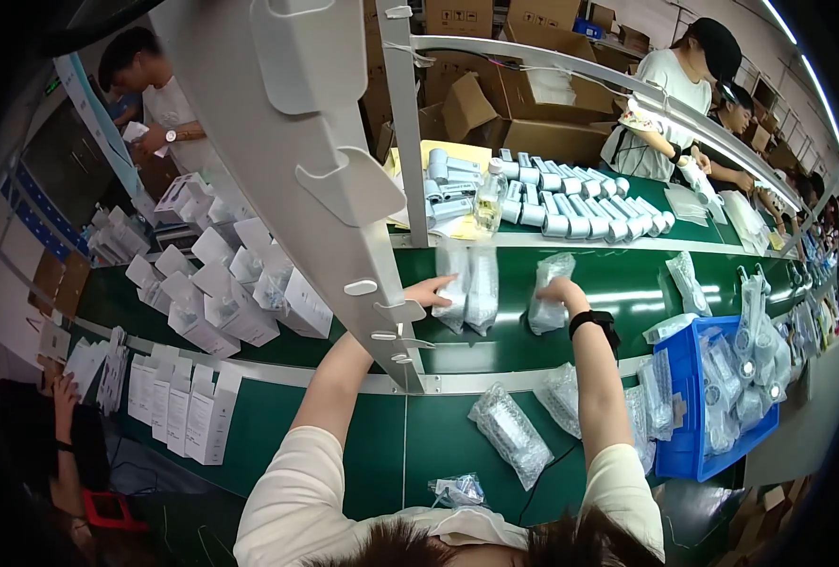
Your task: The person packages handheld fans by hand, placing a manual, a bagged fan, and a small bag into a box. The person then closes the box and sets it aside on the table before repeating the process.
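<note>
On the green belt ahead of me, two bubble-wrapped packages stand side by side, the left one (451, 307) and its neighbour (483, 291). My left hand (429, 291) grips the left one by its side, fingers over its surface and thumb lower down. Farther right, my right hand (563, 295) is closed on the top of another bubble-wrapped package (545, 312), tilted on the belt. The wrap blurs what is inside each. A dark band circles my right wrist.
More bubble-wrapped packages (512, 435) lie on the near table. At right, a blue bin (674, 444) is heaped with wrapped items. A metal post (329, 189) rises left of centre. White boxes (216, 312) stand left; grey-blue cylindrical devices (580, 227) line the far shelf. Co-workers (670, 94) are beyond.
</note>
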